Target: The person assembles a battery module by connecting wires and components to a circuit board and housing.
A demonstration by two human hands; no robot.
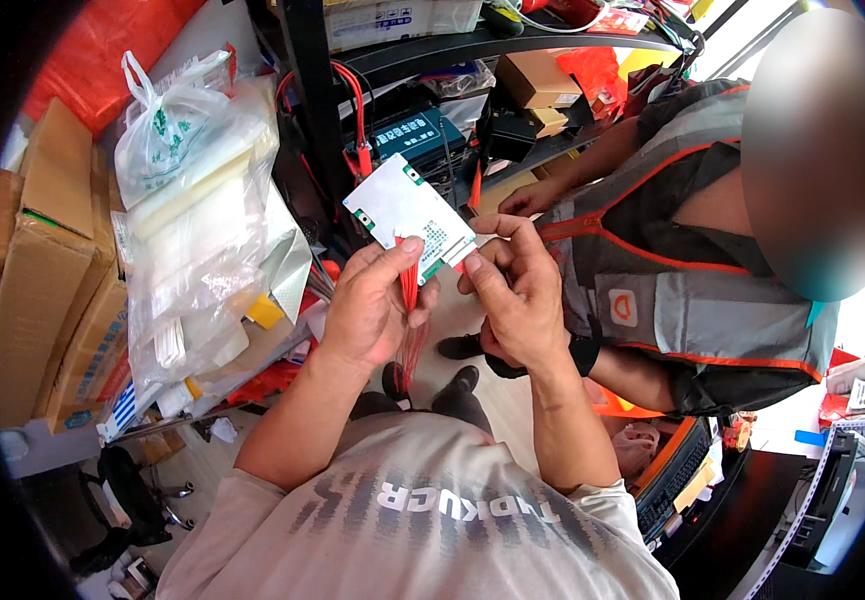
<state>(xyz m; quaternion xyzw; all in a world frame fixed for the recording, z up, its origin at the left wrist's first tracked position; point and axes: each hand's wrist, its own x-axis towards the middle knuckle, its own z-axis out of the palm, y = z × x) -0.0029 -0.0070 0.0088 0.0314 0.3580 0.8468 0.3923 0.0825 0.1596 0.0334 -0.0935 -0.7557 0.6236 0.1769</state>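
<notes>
My left hand (378, 305) grips a flat white-covered circuit board (393, 205) by its near edge, the thumb lying on top. Green board shows at its corners, and a block of small print covers part of its face. A bundle of thin red wires (410, 290) passes by my left thumb and dangles toward the floor. My right hand (518, 290) is closed at the board's right corner, with thumb and index finger pinching the edge there. What lies between those fingertips is mostly hidden.
Beside me on the right stands a person in a grey vest (693, 300) with orange trim. Plastic bags (198, 220) and cardboard boxes (58, 270) crowd the left. Ahead, a dark shelf frame (308, 110) holds a blue box (418, 135). A keyboard (678, 475) lies at lower right.
</notes>
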